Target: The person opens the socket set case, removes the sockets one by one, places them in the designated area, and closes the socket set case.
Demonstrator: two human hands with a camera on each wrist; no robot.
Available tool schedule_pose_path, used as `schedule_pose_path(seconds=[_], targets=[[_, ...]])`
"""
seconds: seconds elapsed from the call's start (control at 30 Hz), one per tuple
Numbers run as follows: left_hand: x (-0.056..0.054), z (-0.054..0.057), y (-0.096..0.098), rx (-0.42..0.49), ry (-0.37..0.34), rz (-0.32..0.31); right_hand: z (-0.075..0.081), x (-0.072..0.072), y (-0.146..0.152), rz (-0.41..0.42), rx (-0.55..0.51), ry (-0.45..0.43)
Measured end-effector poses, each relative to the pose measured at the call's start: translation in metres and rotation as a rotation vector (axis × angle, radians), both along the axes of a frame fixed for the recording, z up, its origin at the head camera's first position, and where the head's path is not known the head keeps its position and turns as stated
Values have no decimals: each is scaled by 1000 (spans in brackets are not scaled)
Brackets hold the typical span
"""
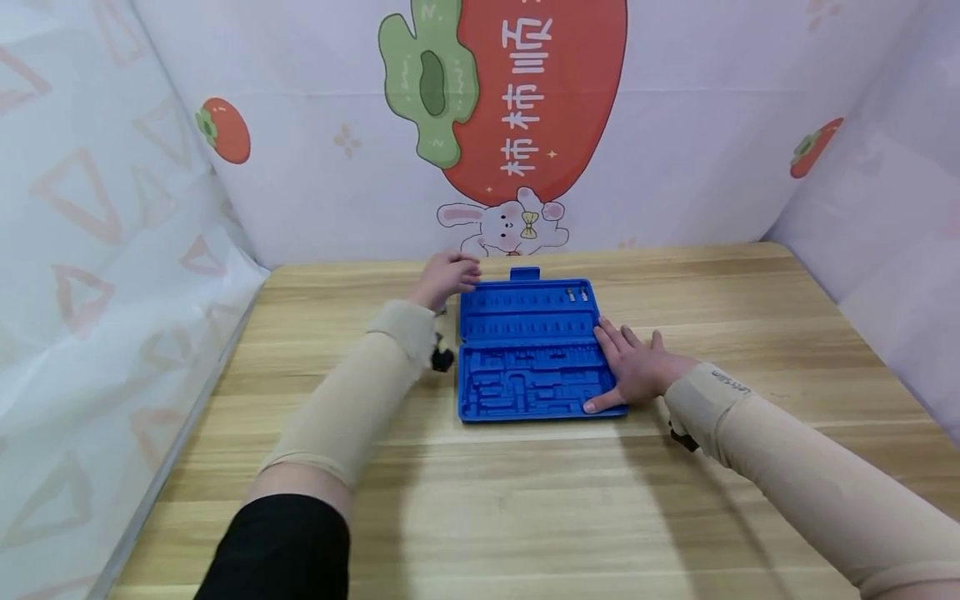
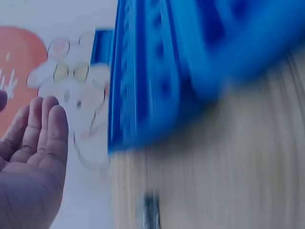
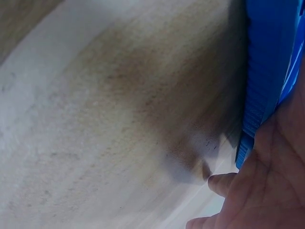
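A blue plastic tool case lies unfolded on the wooden table, its moulded recesses facing up. Two small silver sockets sit at the top right of its far half. My left hand hovers by the far left corner of the case, palm bare and fingers loosely extended in the left wrist view. A small metal piece lies on the table left of the case, blurred. Across the case's right edge rests my right hand, fingers spread and thumb on the near right corner.
The case's latch tab juts toward the back edge of the wooden table. A printed white cloth hangs behind the table, and another white sheet borders it on the left.
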State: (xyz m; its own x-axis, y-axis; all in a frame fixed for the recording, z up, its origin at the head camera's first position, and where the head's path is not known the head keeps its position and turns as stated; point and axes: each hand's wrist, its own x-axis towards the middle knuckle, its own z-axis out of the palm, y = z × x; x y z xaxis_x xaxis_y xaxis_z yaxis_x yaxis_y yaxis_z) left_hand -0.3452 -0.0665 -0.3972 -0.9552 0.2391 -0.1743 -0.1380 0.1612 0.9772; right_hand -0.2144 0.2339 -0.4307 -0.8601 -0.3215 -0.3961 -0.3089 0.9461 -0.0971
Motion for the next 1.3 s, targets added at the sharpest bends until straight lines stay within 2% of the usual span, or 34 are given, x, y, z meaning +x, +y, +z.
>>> schedule_pose_path(seconds=[0.17, 0.27, 0.4, 0.47, 0.7, 0.8, 0.97, 1.07, 1.2, 1.27, 1.3], targets=[[4, -4, 72, 165, -124, -83, -6, 1, 3, 2, -16, -11], [7, -8, 101, 229, -175, -118, -9, 1, 0, 10, -31, -20], [10, -17, 127, 232, -183, -101, -11, 0, -2, 15, -23, -18], [11, -22, 137, 197, -169, -94, -12, -1, -2, 16, -7, -23], [15, -34, 160, -19, -87, -29, -6, 0, 1, 14, 15, -20], [16, -35, 166, -91, -52, -43, -4, -1, 4, 16, 15, -8], [15, -36, 170, -201, -51, -55, -4, -2, 4, 15, 2, 1], [14, -36, 172, -181, -52, -55, -3, -2, 5, 11, 11, 3], [15, -38, 173, -70, -55, -50, -3, -3, 5, 14, 22, 7], [17, -38, 174, -66, -55, -61, -3, -3, 4, 22, 22, 11], [18, -38, 173, -94, -43, -63, -3, -3, 3, 26, 24, 12]])
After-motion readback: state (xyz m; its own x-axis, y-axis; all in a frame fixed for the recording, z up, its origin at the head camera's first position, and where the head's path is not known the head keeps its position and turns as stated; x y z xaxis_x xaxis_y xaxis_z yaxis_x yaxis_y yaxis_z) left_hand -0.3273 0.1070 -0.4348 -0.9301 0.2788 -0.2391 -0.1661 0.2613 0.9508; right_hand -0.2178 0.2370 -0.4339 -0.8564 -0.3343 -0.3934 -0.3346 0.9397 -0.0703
